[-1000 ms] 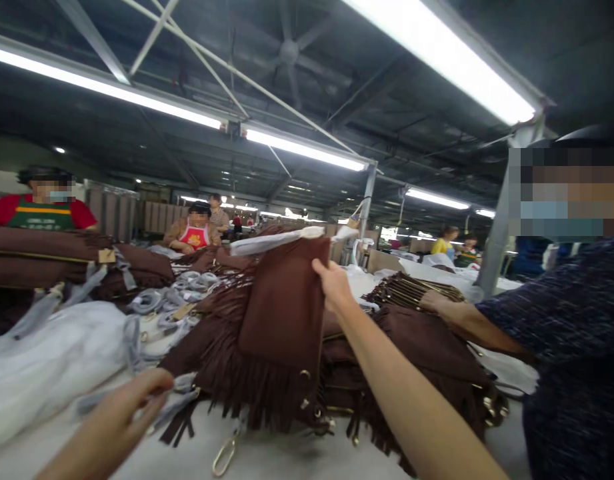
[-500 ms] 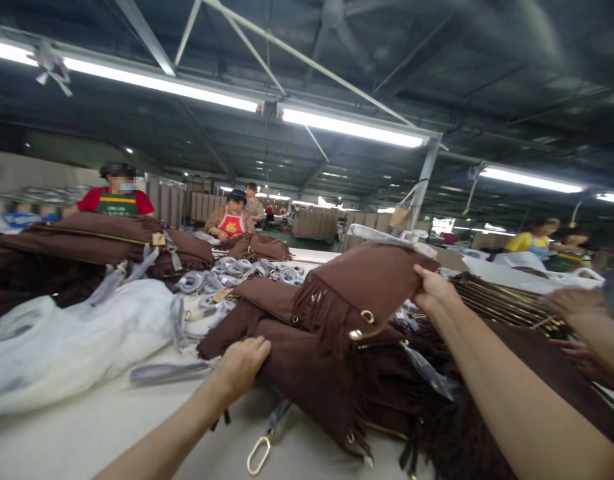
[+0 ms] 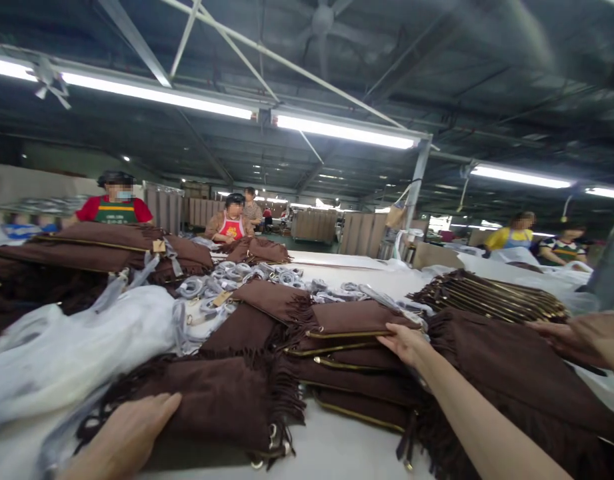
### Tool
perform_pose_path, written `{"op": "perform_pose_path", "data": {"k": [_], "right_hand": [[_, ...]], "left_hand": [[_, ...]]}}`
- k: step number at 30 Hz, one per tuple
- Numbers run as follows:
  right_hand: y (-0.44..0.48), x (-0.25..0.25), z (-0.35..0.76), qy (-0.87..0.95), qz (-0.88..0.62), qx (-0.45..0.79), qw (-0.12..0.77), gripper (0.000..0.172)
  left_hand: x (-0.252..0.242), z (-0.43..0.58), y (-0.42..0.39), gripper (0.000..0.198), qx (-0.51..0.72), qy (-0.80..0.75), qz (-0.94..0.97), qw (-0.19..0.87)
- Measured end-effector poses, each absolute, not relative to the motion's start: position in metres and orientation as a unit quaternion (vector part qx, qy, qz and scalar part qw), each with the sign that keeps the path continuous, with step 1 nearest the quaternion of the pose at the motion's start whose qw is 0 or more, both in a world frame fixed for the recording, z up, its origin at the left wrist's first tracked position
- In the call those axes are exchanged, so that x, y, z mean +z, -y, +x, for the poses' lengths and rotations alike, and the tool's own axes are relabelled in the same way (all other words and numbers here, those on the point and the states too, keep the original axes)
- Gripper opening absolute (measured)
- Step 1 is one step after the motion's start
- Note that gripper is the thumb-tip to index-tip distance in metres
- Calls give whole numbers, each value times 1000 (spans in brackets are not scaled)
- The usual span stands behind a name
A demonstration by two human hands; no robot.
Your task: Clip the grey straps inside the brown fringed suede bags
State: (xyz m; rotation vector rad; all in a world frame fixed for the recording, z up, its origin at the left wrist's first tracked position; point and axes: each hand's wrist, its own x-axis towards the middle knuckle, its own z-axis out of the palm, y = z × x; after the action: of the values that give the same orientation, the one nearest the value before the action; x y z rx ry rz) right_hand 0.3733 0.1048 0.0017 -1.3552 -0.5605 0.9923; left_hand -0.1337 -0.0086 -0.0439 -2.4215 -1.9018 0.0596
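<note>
My left hand (image 3: 129, 423) grips the left side of a dark brown fringed bag (image 3: 217, 393), its fingers over the cloth and its thumb out of sight. This bag lies low at the front, with metal rings at its right lower corner. My right hand (image 3: 404, 341) pinches the front right edge of another brown fringed bag (image 3: 357, 316), which lies on top of a pile of zippered bags (image 3: 359, 380). Behind and left of the pile are more brown bags (image 3: 267, 298).
Plastic-wrapped straps (image 3: 241, 272) are heaped on the white table (image 3: 331, 440). White plastic (image 3: 87, 360) covers the left side, below stacked bags (image 3: 97, 247). At right, a co-worker's hands (image 3: 587, 340) touch a large brown piece (image 3: 517, 373) near zippered bags (image 3: 497, 293).
My left hand has drawn its bag left and nearer, apart from the pile. My right hand has lowered the lifted bag onto the pile. The co-worker's hands have shifted slightly.
</note>
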Motion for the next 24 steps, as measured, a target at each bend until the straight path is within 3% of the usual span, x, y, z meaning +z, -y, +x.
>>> {"op": "perform_pose_path", "data": {"k": [6,11,15,17,20,21,22,24], "right_hand": [[-63,24,335,407,-683,442,416,16],[-21,11,246,597,-608,442,279,14],[15,-14,164,827,-474,252,167,10],[30,-28,133,879,-429,166,125,22],[41,-43,108,906,-405,102,61,64],[40,-45,106,909,-402,95,54,71],[38,-45,108,909,-403,94,60,69],[28,-41,119,892,-433,99,87,41]], "left_hand": [[-58,-144,19,68,-74,610,-787,44],[-61,-140,30,69,-89,594,-799,32],[-76,-124,50,71,-54,594,-802,29],[-74,-125,56,72,-54,577,-815,15],[-64,-144,58,64,-66,568,-820,2],[-63,-154,57,60,-70,582,-810,10],[-64,-164,55,58,-76,601,-795,20],[-76,-185,49,59,-92,626,-774,26]]}}
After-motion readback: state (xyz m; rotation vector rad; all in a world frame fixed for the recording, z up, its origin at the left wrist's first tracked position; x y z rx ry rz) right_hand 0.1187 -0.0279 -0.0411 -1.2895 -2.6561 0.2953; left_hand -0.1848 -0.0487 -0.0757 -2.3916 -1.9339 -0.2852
